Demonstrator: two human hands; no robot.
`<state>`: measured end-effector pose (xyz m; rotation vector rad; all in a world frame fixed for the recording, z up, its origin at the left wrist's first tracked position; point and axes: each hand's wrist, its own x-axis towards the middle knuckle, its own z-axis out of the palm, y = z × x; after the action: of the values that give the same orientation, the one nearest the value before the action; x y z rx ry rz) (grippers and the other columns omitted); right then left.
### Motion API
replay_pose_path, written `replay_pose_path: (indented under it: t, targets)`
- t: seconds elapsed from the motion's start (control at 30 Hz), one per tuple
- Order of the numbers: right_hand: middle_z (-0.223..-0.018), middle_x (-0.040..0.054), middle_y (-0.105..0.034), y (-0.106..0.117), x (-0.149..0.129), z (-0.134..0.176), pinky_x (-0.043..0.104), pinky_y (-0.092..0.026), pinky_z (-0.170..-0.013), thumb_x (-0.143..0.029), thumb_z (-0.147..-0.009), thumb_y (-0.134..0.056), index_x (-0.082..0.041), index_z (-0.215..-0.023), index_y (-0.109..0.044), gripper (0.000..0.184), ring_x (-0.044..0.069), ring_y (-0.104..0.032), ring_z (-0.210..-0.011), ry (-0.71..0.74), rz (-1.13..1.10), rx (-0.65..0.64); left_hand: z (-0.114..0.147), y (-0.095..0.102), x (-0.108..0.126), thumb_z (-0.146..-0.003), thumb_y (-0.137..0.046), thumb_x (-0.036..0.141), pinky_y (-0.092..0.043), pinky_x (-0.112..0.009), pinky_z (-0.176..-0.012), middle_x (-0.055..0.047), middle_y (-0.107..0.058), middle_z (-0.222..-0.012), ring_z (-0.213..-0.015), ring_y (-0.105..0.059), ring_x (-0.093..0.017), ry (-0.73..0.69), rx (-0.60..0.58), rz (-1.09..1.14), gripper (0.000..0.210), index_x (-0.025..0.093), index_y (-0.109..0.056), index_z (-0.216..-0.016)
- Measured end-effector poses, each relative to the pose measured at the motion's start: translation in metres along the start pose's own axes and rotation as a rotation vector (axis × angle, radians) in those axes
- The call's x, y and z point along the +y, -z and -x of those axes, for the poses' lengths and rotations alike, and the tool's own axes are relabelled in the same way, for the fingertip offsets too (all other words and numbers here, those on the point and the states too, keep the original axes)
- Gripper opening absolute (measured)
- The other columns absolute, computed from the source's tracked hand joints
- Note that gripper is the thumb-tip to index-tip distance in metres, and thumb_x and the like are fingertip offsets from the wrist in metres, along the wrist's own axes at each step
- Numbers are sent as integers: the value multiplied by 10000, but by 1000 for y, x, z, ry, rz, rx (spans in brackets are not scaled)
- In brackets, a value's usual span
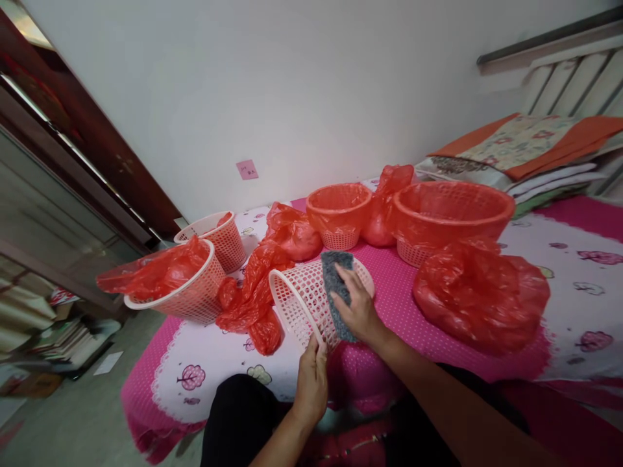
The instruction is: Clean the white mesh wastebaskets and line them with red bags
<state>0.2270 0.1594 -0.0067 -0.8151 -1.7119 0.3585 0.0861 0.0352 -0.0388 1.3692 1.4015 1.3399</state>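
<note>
The left hand (314, 379) is gripping the rim of the tipped basket (304, 288), which is lying on its side over the sheet (204, 350). The right hand (359, 303), fingers spread, is resting on a grey cloth (335, 318) against that basket's wall. Left of it, two bag-filled baskets (202, 301) are standing; behind and rightward, two lined baskets (338, 240).

The basket (311, 288) lying sideways is pale pink with a lattice of holes; the cloth (343, 324) against it is mottled blue-grey. The plastic bags (481, 298) are translucent red. The bedspread (389, 292) joins white-dotted magenta with white areas of printed trees. Folded fabric (530, 139) shows orange borders around florals. The trousers (238, 421) are black.
</note>
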Motion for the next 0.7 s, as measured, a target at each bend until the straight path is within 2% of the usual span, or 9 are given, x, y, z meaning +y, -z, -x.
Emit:
replay_pose_path:
  t: [0.1,0.2,0.43,0.57,0.7]
  targets:
    - [-1543,113,-556,-4,-24,12,463,-495,-1210,-108,-984,-507,-288,-1622,-447,666,249,-562,-1437,131,-57,-215,0,0,-3,-1033,-511,622,-368,-494,-1271,-180,-666,-1484,-1439,-576,-330,2,19,57,601,170,-668,-1395]
    - [-1532,111,-570,-6,-38,21,408,-586,-1116,-77,-980,-498,-299,-1620,-456,679,242,-636,-1363,146,-43,-334,0,0,-6,-1021,-530,630,-411,-510,-1246,-178,-667,-1483,-1428,-589,-339,40,15,122,603,189,-666,-1408]
    - [-1565,184,-563,-9,-33,24,384,-674,-925,-126,-1031,-505,-252,-1664,-398,654,276,-756,-1174,326,178,-323,1,-3,-5,-1027,-526,621,-413,-527,-1243,-187,-639,-1518,-1405,-606,-337,22,30,85,596,180,-661,-1404]
    - [-1548,192,-586,-9,-29,20,412,-658,-966,-88,-1010,-488,-220,-1668,-393,678,291,-737,-1214,379,240,-323,1,-4,0,-1041,-501,617,-450,-516,-1214,-177,-652,-1504,-1402,-610,-333,20,1,132,591,190,-646,-1425]
    - [-1530,177,-607,-10,-24,16,412,-639,-1012,-69,-997,-468,-212,-1671,-385,695,281,-692,-1294,394,242,-317,1,-3,1,-1053,-491,597,-384,-506,-1260,-178,-651,-1505,-1437,-575,-326,-7,15,71,572,176,-660,-1401]
